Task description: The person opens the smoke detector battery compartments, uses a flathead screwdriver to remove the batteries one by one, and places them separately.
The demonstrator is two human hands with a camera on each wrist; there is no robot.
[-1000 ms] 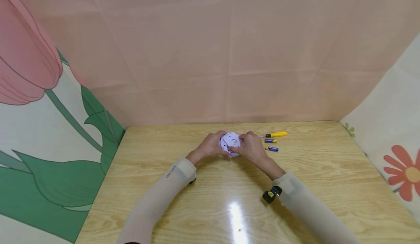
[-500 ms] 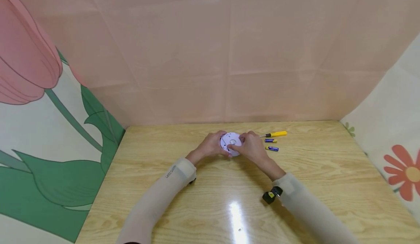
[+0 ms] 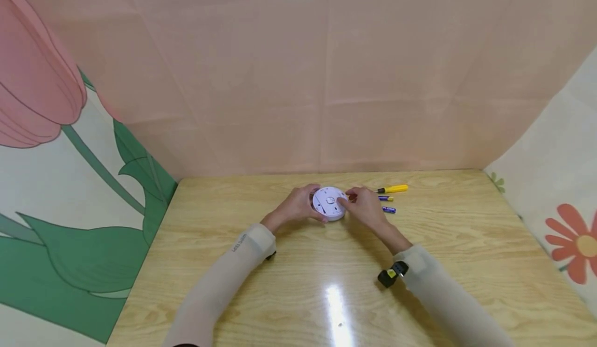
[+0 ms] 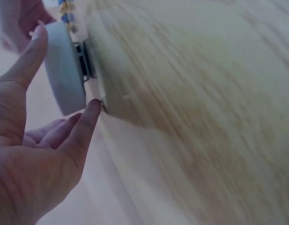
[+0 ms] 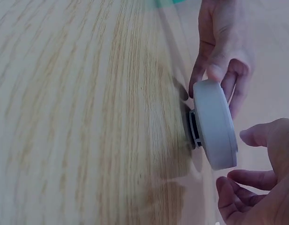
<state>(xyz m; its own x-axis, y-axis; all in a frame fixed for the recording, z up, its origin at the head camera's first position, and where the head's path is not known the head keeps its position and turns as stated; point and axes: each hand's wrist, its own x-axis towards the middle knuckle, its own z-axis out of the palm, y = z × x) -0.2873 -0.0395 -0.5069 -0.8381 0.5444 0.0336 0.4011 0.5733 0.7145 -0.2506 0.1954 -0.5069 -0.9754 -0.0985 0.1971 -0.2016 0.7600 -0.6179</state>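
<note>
A white round device (image 3: 329, 208) with a flat, slotted face stands low over the table near its back edge. A smaller dark-and-metal part (image 5: 195, 129) shows beneath its white body (image 5: 214, 124) in the right wrist view. My left hand (image 3: 297, 204) grips its left rim between thumb and fingers; in the left wrist view the thumb (image 4: 34, 51) touches the white edge. My right hand (image 3: 366, 206) is at the right side, fingers loosely bent. The right wrist view shows a gap between that hand's thumb (image 5: 256, 136) and the device, with nothing in the hand.
Right of the device lie a yellow-handled screwdriver (image 3: 394, 188) and two blue-and-yellow batteries, the farther battery (image 3: 386, 198) and the nearer battery (image 3: 389, 210), partly covered by my right hand. A pink cloth backdrop (image 3: 322, 103) rises behind the wooden table (image 3: 210, 202).
My right hand has drawn back to the right from the device's face, uncovering more of it and covering parts of the batteries. The left hand keeps its hold, almost still.
</note>
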